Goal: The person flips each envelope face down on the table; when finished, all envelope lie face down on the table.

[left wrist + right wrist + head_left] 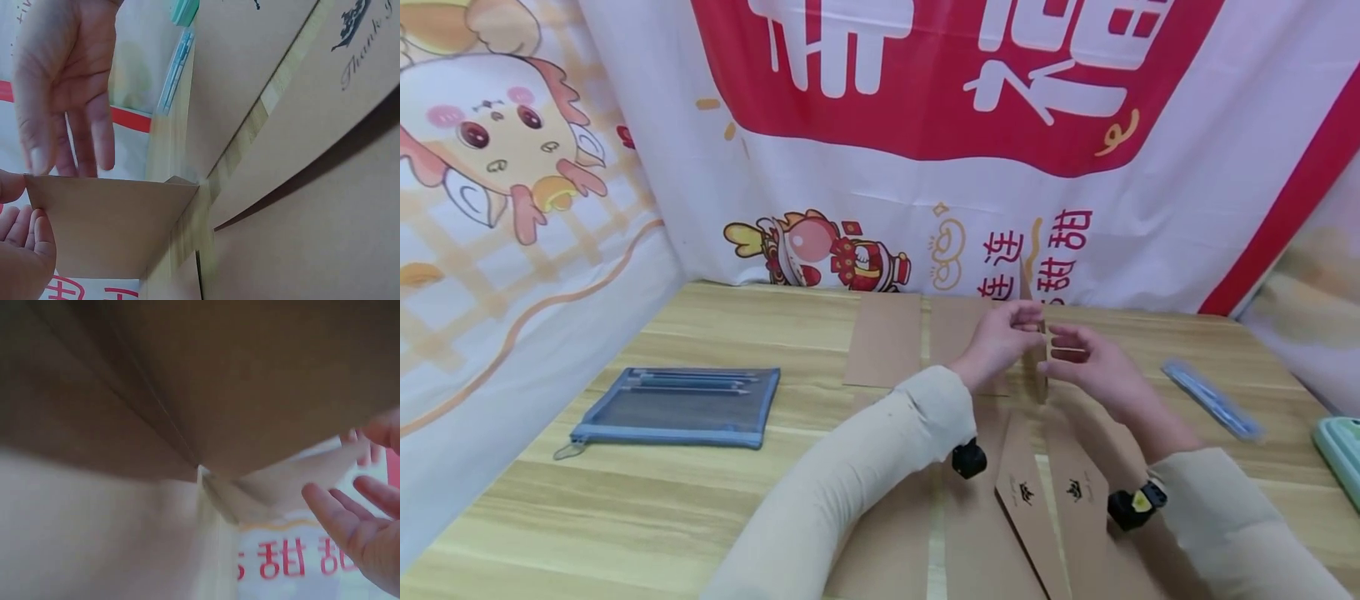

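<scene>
My left hand [1003, 333] pinches the edge of a brown paper envelope [112, 228], which stands on edge above the table. In the left wrist view the thumb and curled fingers lie on either side of its edge. Facing it from the right, my right hand [1101, 371] has its fingers extended, fingertips close to the envelope's other face. Below the hands lie more brown envelopes [973, 517], some with pointed flaps [1075, 483] printed with a crown and "Thank you" lettering. Behind the left hand two more brown panels [886, 337] lie flat.
A blue mesh zip pouch [692, 408] with several pencils lies at left. To the right are a slim clear-blue packet [1213, 400] and a green case [1341, 454] at the table's edge. A printed cloth [850, 183] hangs behind the wooden table [715, 517].
</scene>
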Tool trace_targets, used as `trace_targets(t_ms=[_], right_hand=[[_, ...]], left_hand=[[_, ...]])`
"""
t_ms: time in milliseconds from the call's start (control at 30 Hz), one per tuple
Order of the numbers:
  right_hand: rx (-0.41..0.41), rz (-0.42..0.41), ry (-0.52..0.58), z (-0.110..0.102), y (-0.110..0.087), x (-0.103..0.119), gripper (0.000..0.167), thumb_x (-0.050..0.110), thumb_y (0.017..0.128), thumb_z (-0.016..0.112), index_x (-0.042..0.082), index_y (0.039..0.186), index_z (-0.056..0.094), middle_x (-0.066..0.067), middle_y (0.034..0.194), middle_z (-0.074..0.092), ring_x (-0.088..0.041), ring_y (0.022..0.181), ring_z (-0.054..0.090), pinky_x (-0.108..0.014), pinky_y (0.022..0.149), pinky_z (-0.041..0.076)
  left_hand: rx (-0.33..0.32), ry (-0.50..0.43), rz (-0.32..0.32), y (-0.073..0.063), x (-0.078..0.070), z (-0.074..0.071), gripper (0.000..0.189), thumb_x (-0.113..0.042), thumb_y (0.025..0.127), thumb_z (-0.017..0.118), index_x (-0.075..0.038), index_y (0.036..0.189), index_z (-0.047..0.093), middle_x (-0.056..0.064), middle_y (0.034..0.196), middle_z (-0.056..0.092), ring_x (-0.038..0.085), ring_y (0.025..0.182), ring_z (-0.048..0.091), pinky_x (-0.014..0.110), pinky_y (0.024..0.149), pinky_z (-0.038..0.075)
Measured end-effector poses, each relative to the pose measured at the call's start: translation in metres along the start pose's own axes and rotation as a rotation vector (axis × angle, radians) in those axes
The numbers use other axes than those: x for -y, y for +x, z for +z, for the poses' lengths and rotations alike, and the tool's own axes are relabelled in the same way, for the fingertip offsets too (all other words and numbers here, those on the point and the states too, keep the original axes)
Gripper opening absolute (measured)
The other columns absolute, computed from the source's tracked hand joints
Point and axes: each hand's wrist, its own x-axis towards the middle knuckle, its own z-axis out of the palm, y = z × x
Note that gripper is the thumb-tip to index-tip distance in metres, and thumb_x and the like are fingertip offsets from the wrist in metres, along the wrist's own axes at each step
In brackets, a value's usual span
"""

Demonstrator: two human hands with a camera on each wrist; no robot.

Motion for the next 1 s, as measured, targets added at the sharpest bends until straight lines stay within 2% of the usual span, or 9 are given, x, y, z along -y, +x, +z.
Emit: trace_targets(t_ms=[67,167,333,500,633,733,833,933,1000], right_hand=[[-0.050,-0.004,0.006,0.006,0.001,0.003,0.067,0.022,0.087,0.064,-0.001,0.141,0.030,-0.027,0.137,0.040,-0.041,0.124,0.041,-0.049,0.096,0.044],[-0.131,-0.008,-0.011,0.012,0.001,0.004,0.053,0.017,0.088,0.062,-0.002,0.134,0.041,-0.024,0.129,0.047,-0.036,0.117,0.047,-0.036,0.089,0.050],[-0.245,-0.015,-0.060,0.016,0.001,0.003,0.038,0.015,0.089,0.060,-0.002,0.122,0.051,-0.020,0.118,0.055,-0.029,0.105,0.052,-0.016,0.074,0.048],[-0.337,-0.025,-0.112,0.018,-0.001,0.003,0.032,0.016,0.088,0.061,-0.001,0.114,0.057,-0.017,0.107,0.060,-0.024,0.094,0.055,-0.015,0.066,0.048],[-0.406,-0.026,-0.161,0.020,-0.003,0.005,0.027,0.012,0.087,0.061,-0.002,0.110,0.059,-0.018,0.099,0.062,-0.025,0.087,0.058,-0.015,0.061,0.049],[-0.478,-0.031,-0.213,0.021,-0.003,0.004,0.025,0.011,0.087,0.059,-0.003,0.107,0.059,-0.019,0.094,0.064,-0.025,0.079,0.060,-0.016,0.055,0.048],[-0.550,-0.018,-0.240,0.019,-0.002,0.002,0.024,0.013,0.087,0.058,-0.003,0.106,0.059,-0.018,0.089,0.063,-0.019,0.070,0.057,-0.018,0.050,0.045],[-0.613,0.010,-0.212,0.015,-0.002,0.001,0.024,0.015,0.085,0.058,0.000,0.104,0.059,-0.011,0.083,0.060,-0.009,0.063,0.051,-0.018,0.048,0.043],[-0.636,0.038,-0.160,0.011,-0.003,0.000,0.022,0.017,0.084,0.059,0.003,0.101,0.058,-0.003,0.081,0.057,-0.005,0.062,0.048,-0.017,0.048,0.042]], left_hand=[[-0.004,0.000,0.009,0.000,0.000,0.001,0.041,0.000,0.082,0.065,-0.009,0.121,0.058,0.005,0.115,0.062,0.009,0.095,0.059,0.016,0.081,0.049],[-0.011,0.002,0.029,0.000,0.001,0.002,0.038,-0.002,0.083,0.064,-0.009,0.120,0.058,0.006,0.115,0.062,0.010,0.097,0.059,0.016,0.082,0.048],[-0.006,0.012,0.056,-0.002,0.002,0.003,0.036,-0.003,0.086,0.060,-0.008,0.122,0.057,0.005,0.116,0.062,0.011,0.102,0.057,0.017,0.085,0.047],[0.018,-0.016,0.064,-0.004,0.004,0.003,0.037,-0.002,0.089,0.054,-0.010,0.125,0.056,0.003,0.120,0.061,0.010,0.107,0.055,0.017,0.088,0.046],[0.020,-0.058,0.078,-0.005,0.008,0.003,0.038,0.000,0.090,0.051,-0.011,0.126,0.055,0.004,0.125,0.059,0.011,0.112,0.055,0.018,0.091,0.045],[-0.009,-0.127,0.089,-0.007,0.011,0.003,0.038,0.003,0.090,0.051,-0.009,0.125,0.055,0.007,0.125,0.059,0.015,0.112,0.056,0.018,0.091,0.046],[-0.050,-0.212,0.106,-0.009,0.014,0.003,0.037,0.007,0.088,0.051,-0.003,0.124,0.055,0.013,0.123,0.059,0.021,0.111,0.058,0.019,0.089,0.048],[-0.101,-0.265,0.142,-0.009,0.018,0.001,0.036,0.011,0.087,0.050,0.005,0.122,0.054,0.020,0.121,0.058,0.029,0.110,0.058,0.020,0.089,0.049],[-0.134,-0.275,0.142,-0.009,0.022,-0.001,0.035,0.011,0.086,0.050,0.007,0.121,0.054,0.023,0.121,0.057,0.031,0.110,0.057,0.021,0.089,0.049]])
